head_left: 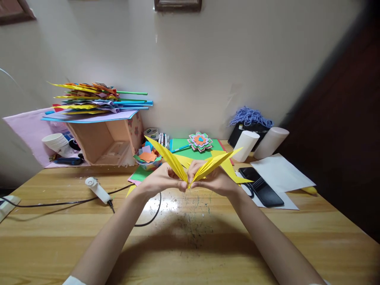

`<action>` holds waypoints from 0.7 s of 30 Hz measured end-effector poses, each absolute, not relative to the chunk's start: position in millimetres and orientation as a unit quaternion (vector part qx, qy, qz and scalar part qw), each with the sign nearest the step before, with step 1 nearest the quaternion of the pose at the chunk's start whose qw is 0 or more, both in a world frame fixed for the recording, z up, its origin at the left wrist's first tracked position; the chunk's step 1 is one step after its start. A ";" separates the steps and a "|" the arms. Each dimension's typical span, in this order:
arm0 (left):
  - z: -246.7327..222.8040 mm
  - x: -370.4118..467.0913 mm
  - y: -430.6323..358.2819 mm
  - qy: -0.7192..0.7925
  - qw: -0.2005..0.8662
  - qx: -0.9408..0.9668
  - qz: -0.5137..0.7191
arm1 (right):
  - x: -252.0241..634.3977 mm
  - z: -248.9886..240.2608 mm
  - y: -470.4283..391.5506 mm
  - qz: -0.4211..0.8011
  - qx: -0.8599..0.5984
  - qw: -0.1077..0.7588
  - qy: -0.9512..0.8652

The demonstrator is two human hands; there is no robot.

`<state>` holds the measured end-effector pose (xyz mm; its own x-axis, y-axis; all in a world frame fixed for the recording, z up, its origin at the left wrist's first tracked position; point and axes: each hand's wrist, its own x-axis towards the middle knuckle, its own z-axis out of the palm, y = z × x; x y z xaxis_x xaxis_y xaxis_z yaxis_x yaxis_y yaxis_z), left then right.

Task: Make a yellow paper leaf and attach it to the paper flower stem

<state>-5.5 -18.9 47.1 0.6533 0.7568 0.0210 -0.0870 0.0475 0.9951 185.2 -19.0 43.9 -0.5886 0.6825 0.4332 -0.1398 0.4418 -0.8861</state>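
Between my two hands is a yellow pleated paper [208,166], folded like a fan and pinched at its middle so its two halves spread up in a V. My left hand [162,180] is closed on the left half near the fold. My right hand [212,180] grips the right half the same way, thumb close to the left thumb. Both hands are above the table. Behind them lie more yellow paper [228,168] and a green sheet [181,144], on which rests a layered paper flower [200,141] with a blue stem.
A glue gun [97,190] with a black cable lies left on the wooden table [190,253]. Behind stand a pink box [97,142] topped with paper flowers [89,99] and a bowl of scraps [148,158]. Right are a phone [261,186], white rolls [245,146] and purple yarn [251,116].
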 end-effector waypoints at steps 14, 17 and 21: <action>40.8 -7.8 -15.6 0.298 0.695 0.620 0.213 | 184.1 40.5 -15.5 0.502 -0.189 0.385 -0.751; 37.8 -7.3 -14.7 0.277 0.719 0.611 0.183 | 183.2 38.2 -14.2 0.519 -0.173 0.376 -0.748; 32.1 -3.6 -14.7 0.269 0.772 0.554 0.156 | 182.4 36.4 -13.8 0.537 -0.147 0.376 -0.740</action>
<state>-3.6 -14.7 32.1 0.8061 0.5396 -0.2429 0.0576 0.3370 0.9397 182.4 -13.8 36.4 -0.6739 0.6214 0.3996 -0.1873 0.3796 -0.9060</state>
